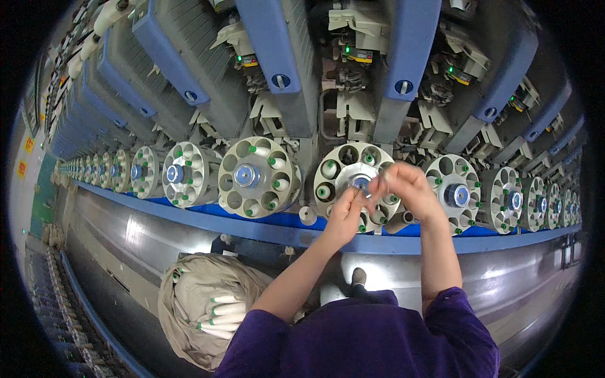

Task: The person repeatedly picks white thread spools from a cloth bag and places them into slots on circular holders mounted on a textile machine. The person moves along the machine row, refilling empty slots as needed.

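Both my hands are at the centre of a round cream bobbin magazine [343,179]. Its ring of holes holds several white yarn bobbins [329,168] with green tips; at least one hole at the upper left looks dark. My left hand [344,215] is closed, thumb and fingertips pinched just below the blue-and-silver hub. To its right, my right hand [409,187] is raised in front of the magazine's right side, fingers curled together and partly smeared by motion. Whatever is pinched in either hand is too fine or hidden to name. My right hand covers some of the right-hand holes.
A matching magazine [263,181] stands left, another [442,183] right, in a long row. Blue machine panels [403,57] rise behind. A blue rail [277,235] runs along the front. Below left, a beige cloth sack [189,343] holds white cones [227,310] with green tips.
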`<state>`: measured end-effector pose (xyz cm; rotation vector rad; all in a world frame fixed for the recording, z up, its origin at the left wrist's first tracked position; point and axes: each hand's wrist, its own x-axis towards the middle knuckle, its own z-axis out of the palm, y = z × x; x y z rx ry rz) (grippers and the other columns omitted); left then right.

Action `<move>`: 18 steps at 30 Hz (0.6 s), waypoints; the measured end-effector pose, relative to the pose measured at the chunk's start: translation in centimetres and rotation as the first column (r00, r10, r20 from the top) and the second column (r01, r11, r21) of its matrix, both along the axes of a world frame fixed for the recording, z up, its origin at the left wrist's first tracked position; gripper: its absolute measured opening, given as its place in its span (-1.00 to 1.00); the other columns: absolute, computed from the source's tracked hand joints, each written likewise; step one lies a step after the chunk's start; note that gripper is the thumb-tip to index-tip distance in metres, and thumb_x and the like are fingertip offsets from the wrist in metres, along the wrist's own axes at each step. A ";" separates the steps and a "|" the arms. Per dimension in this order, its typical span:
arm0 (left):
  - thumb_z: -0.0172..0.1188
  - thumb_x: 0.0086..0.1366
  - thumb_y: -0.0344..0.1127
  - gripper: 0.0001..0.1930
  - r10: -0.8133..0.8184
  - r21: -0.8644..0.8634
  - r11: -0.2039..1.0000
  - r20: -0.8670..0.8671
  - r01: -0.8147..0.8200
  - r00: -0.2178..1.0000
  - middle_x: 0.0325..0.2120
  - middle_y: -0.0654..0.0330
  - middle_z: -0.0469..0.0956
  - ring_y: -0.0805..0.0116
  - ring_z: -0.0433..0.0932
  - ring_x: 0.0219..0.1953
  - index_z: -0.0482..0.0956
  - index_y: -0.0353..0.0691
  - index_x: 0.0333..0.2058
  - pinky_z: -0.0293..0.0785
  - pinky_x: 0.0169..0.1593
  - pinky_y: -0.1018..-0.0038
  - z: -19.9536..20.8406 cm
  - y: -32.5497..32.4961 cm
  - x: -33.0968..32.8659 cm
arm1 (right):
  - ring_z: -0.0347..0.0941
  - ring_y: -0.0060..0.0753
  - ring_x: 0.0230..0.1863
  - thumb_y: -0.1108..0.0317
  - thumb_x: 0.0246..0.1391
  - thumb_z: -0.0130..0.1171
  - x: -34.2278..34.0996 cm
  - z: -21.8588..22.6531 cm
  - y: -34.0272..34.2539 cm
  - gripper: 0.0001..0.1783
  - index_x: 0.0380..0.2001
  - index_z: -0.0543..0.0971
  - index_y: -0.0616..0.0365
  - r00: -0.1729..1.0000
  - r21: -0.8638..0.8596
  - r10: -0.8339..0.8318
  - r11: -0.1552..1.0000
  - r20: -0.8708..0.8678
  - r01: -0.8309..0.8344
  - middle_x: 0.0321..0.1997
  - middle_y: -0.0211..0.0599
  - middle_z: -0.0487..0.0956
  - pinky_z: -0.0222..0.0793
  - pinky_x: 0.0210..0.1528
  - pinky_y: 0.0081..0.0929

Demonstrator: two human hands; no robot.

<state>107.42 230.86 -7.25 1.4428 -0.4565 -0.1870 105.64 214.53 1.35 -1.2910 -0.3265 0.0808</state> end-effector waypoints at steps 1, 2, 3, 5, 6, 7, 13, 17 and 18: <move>-0.11 0.35 -0.23 -0.82 -0.113 -0.134 0.987 -0.177 0.089 0.978 -0.60 0.30 0.37 0.43 0.35 -0.55 0.32 -0.18 -0.38 0.34 -0.40 0.54 1.1 -0.2 -0.6 | 0.48 -0.49 -0.24 0.19 0.18 -0.02 0.9 -0.2 0.4 -0.71 -0.34 0.52 0.22 0.976 -0.061 -0.181 0.983 -0.118 0.175 -0.26 -0.22 0.57 0.34 -0.13 -0.53; -0.12 0.35 -0.21 -0.81 -0.158 -0.261 0.962 -0.289 0.081 0.944 -0.64 0.32 0.31 0.46 0.30 -0.59 0.29 -0.15 -0.41 0.29 -0.45 0.55 2.3 -0.2 -0.9 | 0.45 -0.49 -0.18 0.19 0.18 -0.03 1.1 -0.8 1.3 -0.70 -0.30 0.51 0.22 0.976 -0.137 -0.196 0.974 -0.096 0.182 -0.23 -0.23 0.56 0.31 -0.08 -0.52; -0.12 0.35 -0.19 -0.80 -0.214 -0.364 0.929 -0.400 0.060 0.891 -0.67 0.34 0.25 0.49 0.25 -0.62 0.27 -0.12 -0.43 0.23 -0.51 0.57 3.5 0.2 -0.8 | 0.43 -0.48 -0.13 0.18 0.18 -0.03 1.7 -1.4 2.1 -0.69 -0.26 0.51 0.23 0.957 -0.224 -0.264 0.947 -0.123 0.232 -0.19 -0.23 0.55 0.28 -0.02 -0.50; -0.09 0.33 -0.13 -0.75 -0.262 -0.525 0.851 -0.424 0.001 0.867 -0.73 0.39 0.12 0.56 0.12 -0.70 0.22 -0.05 -0.52 0.08 -0.64 0.60 5.7 1.4 -0.5 | 0.42 -0.48 -0.08 0.17 0.18 -0.06 1.8 -2.9 2.6 -0.68 -0.21 0.50 0.19 0.983 -0.362 -0.003 0.930 -0.185 -0.065 -0.16 -0.32 0.55 0.27 -0.01 -0.49; -0.08 0.32 -0.12 -0.71 -0.275 -0.583 0.812 -0.416 -0.022 0.867 -0.76 0.42 0.08 0.57 0.09 -0.73 0.18 -0.03 -0.57 0.07 -0.65 0.61 6.5 2.7 0.1 | 0.46 -0.47 -0.15 0.14 0.18 -0.07 1.9 -3.6 2.4 -0.68 -0.23 0.51 0.15 0.954 -0.337 0.131 0.915 -0.271 -0.222 -0.21 -0.33 0.56 0.33 -0.06 -0.49; -0.08 0.31 -0.11 -0.70 -0.135 -0.516 0.854 -0.336 -0.062 0.932 -0.79 0.44 0.04 0.56 0.05 -0.75 0.18 -0.02 -0.59 0.05 -0.66 0.60 7.1 4.2 0.9 | 0.50 -0.47 -0.21 0.12 0.18 -0.07 1.4 -4.4 1.9 -0.68 -0.24 0.52 0.11 0.878 -0.269 0.325 0.863 -0.351 -0.427 -0.25 -0.35 0.57 0.38 -0.12 -0.48; 0.01 0.28 -0.32 -0.81 0.402 0.035 0.915 -0.174 -0.403 0.899 -0.37 0.21 0.47 0.41 0.44 -0.29 0.33 -0.21 -0.17 0.36 -0.19 0.49 3.7 9.0 0.4 | 0.46 -0.44 -0.40 0.21 0.02 0.17 4.6 -9.1 -2.4 -0.79 -0.41 0.51 0.13 0.940 -0.616 -0.298 0.713 0.165 0.334 -0.46 -0.36 0.54 0.37 -0.32 -0.54; 0.08 0.23 -0.39 -0.64 0.481 0.168 0.876 -0.347 -0.452 0.805 -0.28 0.15 0.49 0.39 0.44 -0.20 0.29 -0.26 0.00 0.36 -0.12 0.49 -1.1 11.0 -3.2 | 0.47 -0.48 -0.31 0.27 0.00 0.18 5.9 -8.8 -3.6 -0.73 -0.21 0.52 0.12 0.992 -0.848 -0.044 0.524 -0.120 -0.080 -0.32 -0.33 0.55 0.38 -0.30 -0.56; 0.09 0.22 -0.37 -0.68 0.508 0.306 0.851 -0.275 -0.427 0.816 -0.27 0.13 0.49 0.38 0.45 -0.21 0.33 -0.27 -0.05 0.36 -0.11 0.49 -2.3 11.5 -4.3 | 0.49 -0.43 -0.31 0.29 0.00 0.17 5.7 -8.3 -3.7 -0.75 -0.24 0.54 0.13 0.989 -0.806 -0.139 0.591 -0.054 0.039 -0.32 -0.27 0.57 0.38 -0.26 -0.53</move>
